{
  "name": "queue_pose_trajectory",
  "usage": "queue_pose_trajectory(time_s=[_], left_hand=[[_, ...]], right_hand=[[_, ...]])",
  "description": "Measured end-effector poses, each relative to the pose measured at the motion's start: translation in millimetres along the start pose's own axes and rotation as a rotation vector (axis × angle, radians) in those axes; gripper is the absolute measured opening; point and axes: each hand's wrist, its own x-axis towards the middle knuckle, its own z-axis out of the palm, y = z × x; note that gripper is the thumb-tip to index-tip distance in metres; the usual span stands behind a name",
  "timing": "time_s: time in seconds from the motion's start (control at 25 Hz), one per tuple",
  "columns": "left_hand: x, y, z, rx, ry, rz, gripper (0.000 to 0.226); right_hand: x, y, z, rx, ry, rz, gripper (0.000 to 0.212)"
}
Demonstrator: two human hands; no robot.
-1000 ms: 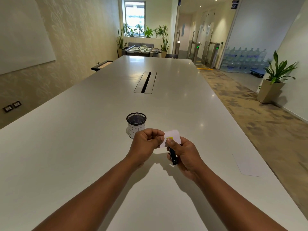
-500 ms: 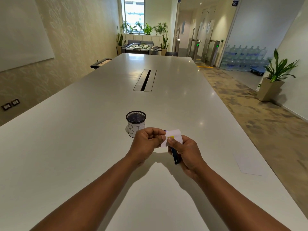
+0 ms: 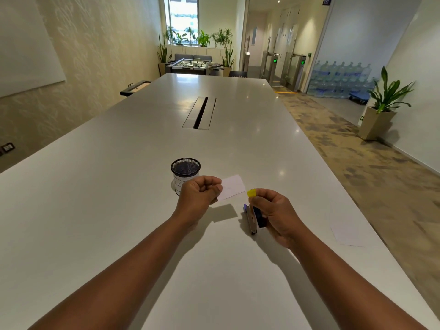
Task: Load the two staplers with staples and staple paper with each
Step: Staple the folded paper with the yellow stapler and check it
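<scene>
Your left hand (image 3: 198, 195) is curled into a loose fist above the counter (image 3: 95, 210), knuckles up, pinching the left edge of a small white paper slip (image 3: 232, 187) between thumb and fingers; the slip sticks out to the right, tilted and clear of the surface. Your right hand (image 3: 276, 214) sits a little apart to the right, fingers wrapped round a dark stapler (image 3: 256, 217) with a yellow tip (image 3: 251, 193) showing above your thumb. The stapler points away from you and its rear end looks close to the counter; you cannot tell whether it touches. Both forearms reach straight forward. A black mesh cup (image 3: 185, 173) stands just behind your left hand. Another white sheet (image 3: 347, 231) lies near the right edge.
</scene>
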Motion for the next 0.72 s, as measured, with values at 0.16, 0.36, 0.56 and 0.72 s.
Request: queue_pose_trajectory(time_s=[0.16,0.36,0.56,0.72], left_hand=[[8.4,-4.0,3.3,-0.023,-0.003,-0.028,0.015],[17.6,-8.1,10.2,-0.014,-0.004,-0.058,0.015],[24.3,-10.6,13.4,-0.006,-0.017,-0.07,0.014],[26.6,-14.0,11.5,-0.004,-0.023,-0.075,0.014]], right_hand=[[13.0,0.5,-25.4,-0.209,0.273,-0.076,0.015],[25.9,16.3,-50.6,-0.751,0.47,-0.153,0.03],[35.4,30.7,-55.4,-1.068,0.454,-0.116,0.042],[42.7,33.2,-55.0,-1.116,0.464,-0.099,0.046]])
